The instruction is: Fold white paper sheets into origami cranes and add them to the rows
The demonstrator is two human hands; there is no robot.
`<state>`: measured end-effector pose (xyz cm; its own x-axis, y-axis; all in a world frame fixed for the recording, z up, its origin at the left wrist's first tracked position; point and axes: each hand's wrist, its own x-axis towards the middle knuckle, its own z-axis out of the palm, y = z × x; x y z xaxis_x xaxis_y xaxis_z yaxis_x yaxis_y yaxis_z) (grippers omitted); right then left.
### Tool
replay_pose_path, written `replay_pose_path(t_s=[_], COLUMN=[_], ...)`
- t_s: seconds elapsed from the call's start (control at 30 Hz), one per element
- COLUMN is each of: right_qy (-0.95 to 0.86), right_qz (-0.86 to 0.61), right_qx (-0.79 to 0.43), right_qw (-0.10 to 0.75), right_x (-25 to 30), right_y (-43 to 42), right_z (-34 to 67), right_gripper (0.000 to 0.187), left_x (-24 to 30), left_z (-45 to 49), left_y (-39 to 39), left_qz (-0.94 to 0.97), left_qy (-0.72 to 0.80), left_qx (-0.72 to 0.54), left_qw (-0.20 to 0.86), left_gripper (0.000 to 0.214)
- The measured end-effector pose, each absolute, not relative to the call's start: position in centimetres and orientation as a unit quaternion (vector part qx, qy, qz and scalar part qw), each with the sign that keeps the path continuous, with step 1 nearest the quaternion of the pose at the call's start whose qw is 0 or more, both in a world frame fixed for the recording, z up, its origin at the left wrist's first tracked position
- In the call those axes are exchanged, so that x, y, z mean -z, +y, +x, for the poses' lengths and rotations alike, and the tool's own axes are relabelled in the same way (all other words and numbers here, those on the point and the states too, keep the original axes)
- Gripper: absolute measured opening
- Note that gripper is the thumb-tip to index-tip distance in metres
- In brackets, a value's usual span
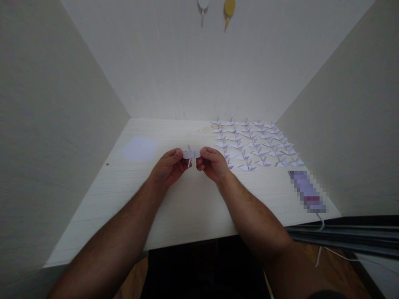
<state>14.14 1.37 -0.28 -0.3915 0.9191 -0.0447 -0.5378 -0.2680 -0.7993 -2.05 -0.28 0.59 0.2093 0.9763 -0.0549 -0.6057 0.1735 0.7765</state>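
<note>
Pale panel walls (174,70) close in the left, far and right sides of a white wood-grain desk (193,207), whose near edge runs across the lower middle of the view. On the right, a stack of dark flat strips (349,236) lies just past the desk's near right corner. The far right part of the desk holds a flock of paper cranes (254,143), set out in tidy rows that reach almost to the far wall. Both forearms come in from the near edge and meet over the middle of the desk. The left hand (168,166) and the right hand (212,162) face each other with fingers curled, and each pinches one end of a small folded crane (191,154) between thumb and forefinger. It is held level between the hands, just above the desk and just left of the nearest rows. A flat sheet of pale paper (139,148) lies on the desk to the far left of the hands, well apart from them. Near the right edge sits a pixelated oblong object (307,191), with a white cable (319,249) trailing from its near end over the desk edge. High on the far wall hang a white hook (203,4) and a yellow hook (230,7), side by side. A tiny orange speck (107,164) marks the desk's left edge.
</note>
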Motion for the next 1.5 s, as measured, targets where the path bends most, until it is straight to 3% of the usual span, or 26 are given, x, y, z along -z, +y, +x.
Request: replay_pose_path(t_s=[0.83, 1.07, 1.27, 1.5], right_qy=[-0.394, -0.399, -0.475, -0.588], right_qz=[-0.257, -0.404, -0.545, -0.622], right_qx=[-0.719, -0.597, -0.395, -0.181], right_qw=[0.511, 0.567, 0.568, 0.484], right_x=[0.4, -3.2, -3.2, -0.9], right_y=[2.0, -1.6, -8.5, -12.8], right_z=[13.9, 16.3, 24.3, 28.2], right_gripper=[0.03, 0.021, 0.026, 0.038], left_x=[-0.9, -0.5, -0.8, -1.4], left_z=[-1.7, -1.1, 2.7, 11.7], left_y=[-0.1, 0.1, -1.3, -5.6], left_qz=[0.226, 0.208, 0.274, 0.245], left_qy=[0.312, 0.356, 0.391, 0.37], left_qx=[-0.574, -0.59, -0.538, -0.556], left_qw=[0.722, 0.694, 0.694, 0.703], left_gripper=[0.018, 0.019, 0.015, 0.012])
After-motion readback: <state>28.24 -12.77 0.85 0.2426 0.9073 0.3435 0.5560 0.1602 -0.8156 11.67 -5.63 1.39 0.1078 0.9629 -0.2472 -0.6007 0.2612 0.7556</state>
